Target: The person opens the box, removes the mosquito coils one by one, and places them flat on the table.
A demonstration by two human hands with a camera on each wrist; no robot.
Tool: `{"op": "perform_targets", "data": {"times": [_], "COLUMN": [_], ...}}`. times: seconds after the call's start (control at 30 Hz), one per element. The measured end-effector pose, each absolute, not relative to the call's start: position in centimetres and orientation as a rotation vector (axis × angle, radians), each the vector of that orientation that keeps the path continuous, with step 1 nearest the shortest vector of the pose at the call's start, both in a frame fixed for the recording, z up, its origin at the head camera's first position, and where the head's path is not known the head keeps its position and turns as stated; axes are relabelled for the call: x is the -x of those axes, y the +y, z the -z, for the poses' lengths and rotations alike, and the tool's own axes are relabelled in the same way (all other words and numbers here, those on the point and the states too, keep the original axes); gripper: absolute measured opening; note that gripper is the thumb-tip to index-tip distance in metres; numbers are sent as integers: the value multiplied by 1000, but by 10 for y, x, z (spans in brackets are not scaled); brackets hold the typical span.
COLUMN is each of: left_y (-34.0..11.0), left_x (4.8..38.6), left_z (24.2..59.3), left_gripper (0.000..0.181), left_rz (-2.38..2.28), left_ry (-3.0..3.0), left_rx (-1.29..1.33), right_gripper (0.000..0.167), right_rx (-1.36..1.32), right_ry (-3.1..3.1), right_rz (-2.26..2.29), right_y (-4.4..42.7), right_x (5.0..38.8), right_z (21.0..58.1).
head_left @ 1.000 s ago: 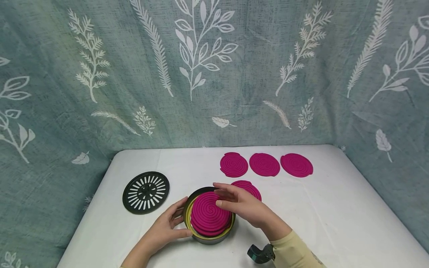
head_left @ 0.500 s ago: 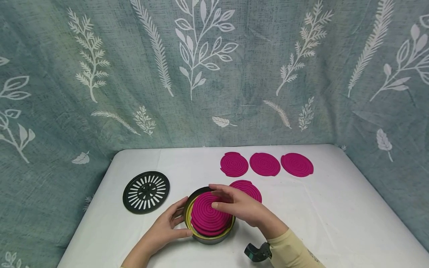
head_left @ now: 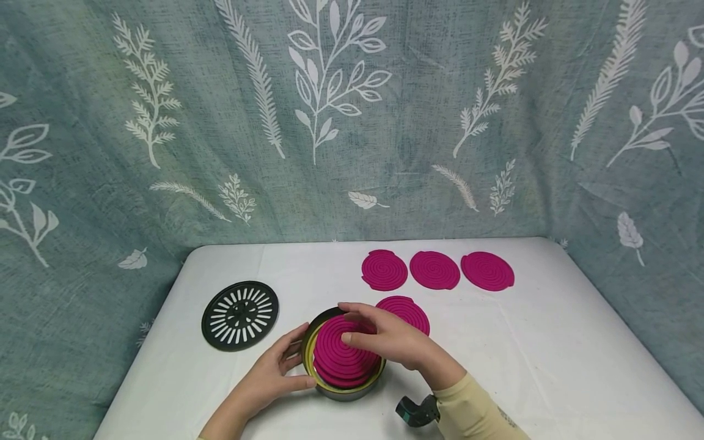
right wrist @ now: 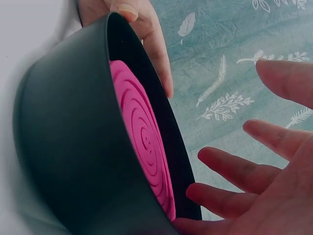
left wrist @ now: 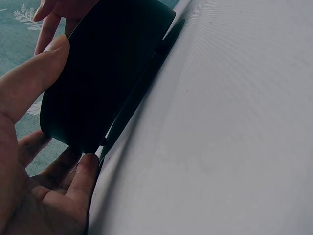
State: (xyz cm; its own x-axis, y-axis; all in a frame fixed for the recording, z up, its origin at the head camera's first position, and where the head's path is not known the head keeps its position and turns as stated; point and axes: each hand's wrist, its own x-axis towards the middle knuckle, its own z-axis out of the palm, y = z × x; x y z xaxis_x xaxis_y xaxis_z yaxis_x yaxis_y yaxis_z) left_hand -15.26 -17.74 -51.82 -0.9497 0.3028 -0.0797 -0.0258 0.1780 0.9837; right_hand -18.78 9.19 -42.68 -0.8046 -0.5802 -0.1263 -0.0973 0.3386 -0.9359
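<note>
The left hand [head_left: 275, 370] curves round the side of a dark round container [head_left: 346, 396] on the white table [head_left: 522, 366], holding it. Stacked magenta spiral discs [head_left: 342, 359] lie inside. Over them the right hand [head_left: 387, 335] has its fingers spread. Another spiral disc [head_left: 409, 311] lies just beyond, partly hidden; three magenta discs [head_left: 434, 270] form a row farther back. A black slotted disc [head_left: 240, 316] lies left.
</note>
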Motion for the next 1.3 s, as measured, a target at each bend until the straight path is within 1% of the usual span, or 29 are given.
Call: {"op": "perform_targets", "data": {"times": [0.27, 0.47, 1.3], "left_y": [-177, -177, -178], "left_x": [152, 153, 153], "left_z": [518, 518, 519], "left_gripper": [104, 103, 103], "left_rz": [-1852, -1842, -1860], "left_ry": [2192, 2196, 2187], "left_rx": [-267, -265, -283], "right_gripper": [63, 62, 65], "right_rx": [570, 595, 540], "right_ry": [2171, 2184, 2129], "right_rz": [1430, 1364, 1502], "right_y": [92, 92, 98], "right_x": [182, 179, 185], "right_z": [421, 419, 428]}}
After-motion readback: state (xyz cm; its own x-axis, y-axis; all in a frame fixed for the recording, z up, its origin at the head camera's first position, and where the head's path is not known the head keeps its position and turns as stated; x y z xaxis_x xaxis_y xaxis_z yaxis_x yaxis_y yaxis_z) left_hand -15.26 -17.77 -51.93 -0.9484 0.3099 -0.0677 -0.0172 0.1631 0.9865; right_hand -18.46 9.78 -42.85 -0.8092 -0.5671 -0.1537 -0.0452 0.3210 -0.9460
